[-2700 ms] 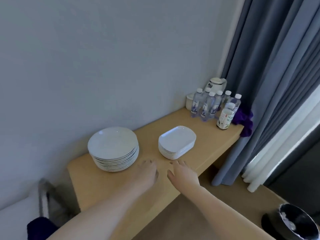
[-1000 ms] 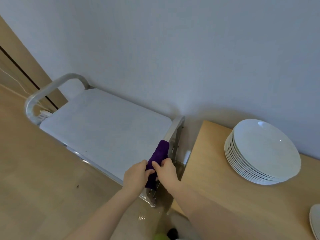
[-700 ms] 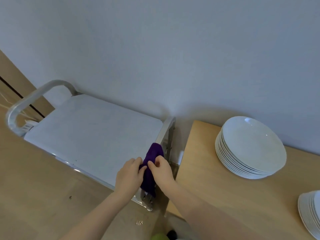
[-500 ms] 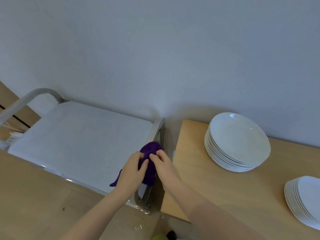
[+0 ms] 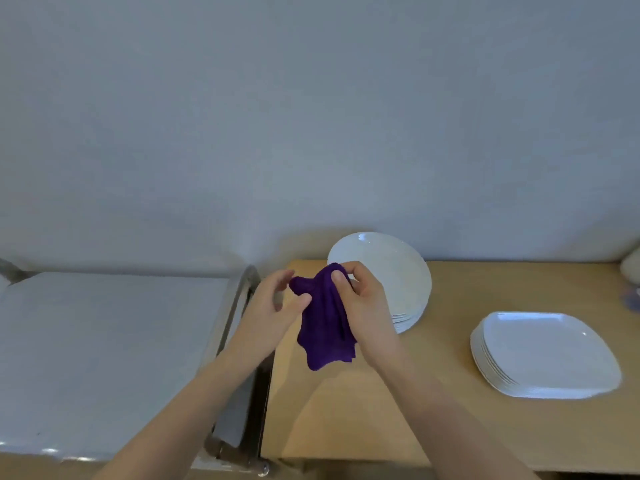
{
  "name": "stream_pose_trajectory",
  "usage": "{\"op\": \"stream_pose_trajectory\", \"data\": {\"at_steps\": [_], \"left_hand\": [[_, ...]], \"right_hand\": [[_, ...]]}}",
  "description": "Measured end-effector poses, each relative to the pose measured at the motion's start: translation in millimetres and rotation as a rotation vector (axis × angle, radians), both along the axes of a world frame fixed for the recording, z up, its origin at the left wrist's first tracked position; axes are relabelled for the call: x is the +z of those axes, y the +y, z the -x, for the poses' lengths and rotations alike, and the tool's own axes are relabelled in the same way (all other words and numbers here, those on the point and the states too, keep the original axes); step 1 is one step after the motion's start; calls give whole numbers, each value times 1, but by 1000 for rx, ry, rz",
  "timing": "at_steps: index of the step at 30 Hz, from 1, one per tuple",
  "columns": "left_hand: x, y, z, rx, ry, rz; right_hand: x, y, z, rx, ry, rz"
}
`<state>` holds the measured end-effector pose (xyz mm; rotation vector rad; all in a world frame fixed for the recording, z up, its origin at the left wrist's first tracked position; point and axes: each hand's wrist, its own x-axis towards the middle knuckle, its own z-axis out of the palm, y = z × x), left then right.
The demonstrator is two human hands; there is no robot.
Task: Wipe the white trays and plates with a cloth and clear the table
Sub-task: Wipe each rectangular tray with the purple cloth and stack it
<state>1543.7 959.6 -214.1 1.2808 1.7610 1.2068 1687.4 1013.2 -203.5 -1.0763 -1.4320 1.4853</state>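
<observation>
We hold the purple cloth (image 5: 323, 327) in the air with our right hand (image 5: 362, 299): the thumb and the curled fingers pinch its top edge, and the rest of the cloth hangs down freely under the hand, over the left end of the wooden table (image 5: 433, 403). Our left hand (image 5: 273, 313) is just beside the cloth on its left; its fingers are loose and spread apart, and the thumb touches the side of the cloth without closing on it. Directly behind the right hand stands the pile of round white plates (image 5: 398, 275), near the wall (image 5: 311, 116); our hand hides part of it. The pile of square white trays (image 5: 543, 355) lies well apart to the right on the same table. On the left, just beside the table, is a metal cart (image 5: 104, 341) with a flat grey top.
</observation>
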Motion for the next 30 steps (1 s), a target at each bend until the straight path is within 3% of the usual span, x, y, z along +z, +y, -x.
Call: {"op": "stream_pose_trajectory", "data": {"at_steps": [6,11,16,19,23,26,30], "left_hand": [[13,45,-76,-264,-239,89],[19,71,-146,-286,-197,-26],[20,89,-223,-325,-223,-129],[13,96,-265,-328,-206,-133],[-10,111,-301,-291,-161,-36],[-44,121,-312,-144,-58,187],[-85,116,-323,-45,130,426]], "right_hand": [[22,25,-95,-46,39,-29],[25,37,-179,-140,-40,-48],[15,38,-255,19,-220,-3],[7,39,-291,-103,-206,-23],[-7,39,-333,-246,-44,75],[-10,40,-363,-365,283,311],[-15,50,-400,-520,372,448]]}}
